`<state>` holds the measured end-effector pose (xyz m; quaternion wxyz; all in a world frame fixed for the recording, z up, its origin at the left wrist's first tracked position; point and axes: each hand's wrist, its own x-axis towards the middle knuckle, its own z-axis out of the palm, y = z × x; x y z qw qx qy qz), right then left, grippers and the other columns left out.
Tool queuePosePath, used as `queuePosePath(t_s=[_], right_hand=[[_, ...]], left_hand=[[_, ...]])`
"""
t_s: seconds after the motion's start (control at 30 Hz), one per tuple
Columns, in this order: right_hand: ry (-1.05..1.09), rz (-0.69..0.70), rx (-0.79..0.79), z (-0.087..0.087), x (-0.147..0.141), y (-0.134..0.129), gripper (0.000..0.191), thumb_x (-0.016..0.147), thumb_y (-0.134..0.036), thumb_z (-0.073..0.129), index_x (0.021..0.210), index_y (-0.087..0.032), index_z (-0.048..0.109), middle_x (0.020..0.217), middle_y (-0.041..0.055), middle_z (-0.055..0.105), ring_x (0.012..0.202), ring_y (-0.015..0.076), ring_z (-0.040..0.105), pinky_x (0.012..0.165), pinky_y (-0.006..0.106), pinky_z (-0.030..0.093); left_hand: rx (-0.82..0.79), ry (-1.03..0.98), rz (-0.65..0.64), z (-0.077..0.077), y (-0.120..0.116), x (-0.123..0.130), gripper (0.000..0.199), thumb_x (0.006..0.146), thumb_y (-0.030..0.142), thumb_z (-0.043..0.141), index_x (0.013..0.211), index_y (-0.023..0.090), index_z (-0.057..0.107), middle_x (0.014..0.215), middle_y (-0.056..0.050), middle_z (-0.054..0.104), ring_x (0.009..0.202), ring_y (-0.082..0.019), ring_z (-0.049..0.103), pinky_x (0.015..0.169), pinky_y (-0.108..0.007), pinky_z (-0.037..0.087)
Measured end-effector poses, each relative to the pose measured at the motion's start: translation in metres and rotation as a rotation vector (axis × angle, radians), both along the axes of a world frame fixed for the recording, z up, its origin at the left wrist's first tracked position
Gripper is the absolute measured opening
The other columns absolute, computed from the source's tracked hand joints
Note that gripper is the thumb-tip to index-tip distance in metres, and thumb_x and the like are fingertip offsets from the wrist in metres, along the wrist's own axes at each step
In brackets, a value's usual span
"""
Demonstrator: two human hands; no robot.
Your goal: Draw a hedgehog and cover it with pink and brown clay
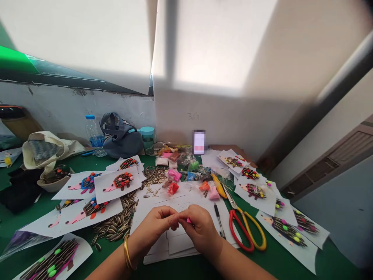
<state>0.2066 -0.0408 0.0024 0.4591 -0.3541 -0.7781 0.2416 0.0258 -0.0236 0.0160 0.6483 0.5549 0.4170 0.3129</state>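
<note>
My left hand (159, 222) and my right hand (200, 227) meet fingertip to fingertip above a stack of white paper (157, 249). A small bit of pink modelling clay (189, 220) shows in the curled fingers of my right hand. The fingers of my left hand are pinched against those of the right; whether they also grip the clay is hidden. Just beyond the hands lie lumps of clay in plastic wrap: red (173, 189), orange (204, 186) and pink (214, 193). To the right of my hand are a black pen (218, 217) and scissors (244, 229) with red and yellow handles.
Striped sunflower seeds (116, 221) are heaped on the green tabletop (116, 268). Hedgehog pictures (116, 184) made of seeds and clay lie at both sides. A phone (199, 142) leans at the back, with a water bottle (93, 132) and a grey-blue bag (122, 140) further left.
</note>
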Motion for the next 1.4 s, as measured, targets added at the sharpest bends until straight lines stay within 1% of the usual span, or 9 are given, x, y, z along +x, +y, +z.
queuePosePath(t_s=[0.17,0.37,0.57,0.8,0.93,1.13,1.23,1.33,1.4], right_hand=[[0.029,-0.049,-0.009,-0.005,-0.001,0.000,0.012,0.092,-0.024,0.059,0.096,-0.025,0.070,0.076,-0.0011,0.070,0.069,0.0146,0.059,0.068,0.027,0.041],[0.068,0.021,-0.064,-0.004,-0.002,-0.001,0.013,0.094,-0.025,0.057,0.097,-0.027,0.070,0.077,-0.0025,0.072,0.071,0.0144,0.060,0.072,0.027,0.043],[0.099,0.013,-0.122,-0.001,-0.003,-0.001,0.011,0.092,-0.026,0.060,0.098,-0.027,0.070,0.077,-0.0022,0.072,0.073,0.0144,0.061,0.073,0.027,0.044],[0.127,0.034,-0.171,-0.001,-0.005,-0.001,0.010,0.092,-0.025,0.061,0.088,-0.025,0.071,0.075,-0.0022,0.072,0.072,0.0131,0.063,0.073,0.025,0.045],[0.104,0.021,-0.217,-0.002,-0.005,0.000,0.009,0.092,-0.026,0.061,0.095,-0.024,0.069,0.075,-0.0023,0.072,0.075,0.0136,0.064,0.076,0.026,0.046],[-0.101,0.013,-0.049,-0.002,0.001,0.002,0.016,0.094,-0.024,0.053,0.090,-0.024,0.069,0.077,-0.0012,0.071,0.073,0.0146,0.062,0.074,0.027,0.043],[-0.238,-0.115,0.036,-0.004,0.015,0.013,0.018,0.094,-0.028,0.051,0.094,-0.022,0.067,0.082,0.0031,0.071,0.076,0.0174,0.062,0.072,0.028,0.042],[-0.401,-0.286,-0.034,-0.007,0.034,0.032,0.025,0.097,-0.033,0.046,0.090,-0.020,0.067,0.084,0.0056,0.070,0.078,0.0193,0.062,0.070,0.028,0.041],[-0.548,-0.353,-0.108,-0.009,0.044,0.043,0.025,0.096,-0.033,0.048,0.090,-0.021,0.068,0.085,0.0061,0.070,0.081,0.0206,0.063,0.070,0.028,0.041]], left_hand=[[-0.006,-0.027,0.005,0.000,-0.002,-0.001,0.039,0.077,0.053,0.070,0.075,0.013,0.071,0.066,-0.001,0.060,0.066,-0.014,0.050,0.065,-0.025,0.038],[-0.005,-0.016,0.004,-0.003,-0.001,-0.001,0.040,0.079,0.053,0.067,0.073,0.014,0.071,0.066,-0.001,0.061,0.067,-0.015,0.051,0.066,-0.025,0.038],[-0.030,-0.011,0.013,0.000,0.000,-0.001,0.039,0.075,0.054,0.071,0.072,0.015,0.070,0.064,0.000,0.060,0.065,-0.014,0.050,0.065,-0.025,0.038],[0.062,0.056,-0.028,-0.008,0.002,-0.002,0.048,0.080,0.060,0.061,0.068,0.014,0.070,0.063,-0.002,0.061,0.064,-0.015,0.050,0.064,-0.025,0.038],[0.123,0.138,-0.051,-0.007,0.003,-0.002,0.051,0.084,0.061,0.055,0.072,0.015,0.070,0.067,-0.002,0.063,0.068,-0.016,0.053,0.066,-0.025,0.041],[0.237,0.174,-0.100,-0.003,0.002,-0.002,0.050,0.091,0.058,0.046,0.074,0.017,0.070,0.074,-0.004,0.068,0.073,-0.018,0.058,0.071,-0.026,0.045],[0.318,0.241,-0.053,-0.003,0.004,-0.005,0.047,0.093,0.055,0.044,0.084,0.018,0.072,0.082,-0.005,0.071,0.081,-0.020,0.062,0.078,-0.028,0.047],[0.492,0.440,0.044,-0.004,0.009,-0.012,0.037,0.094,0.047,0.046,0.099,0.022,0.073,0.097,-0.006,0.073,0.095,-0.022,0.063,0.088,-0.032,0.046],[0.609,0.567,0.054,-0.005,0.012,-0.017,0.031,0.094,0.042,0.050,0.105,0.023,0.072,0.107,-0.006,0.071,0.102,-0.024,0.062,0.092,-0.035,0.045]])
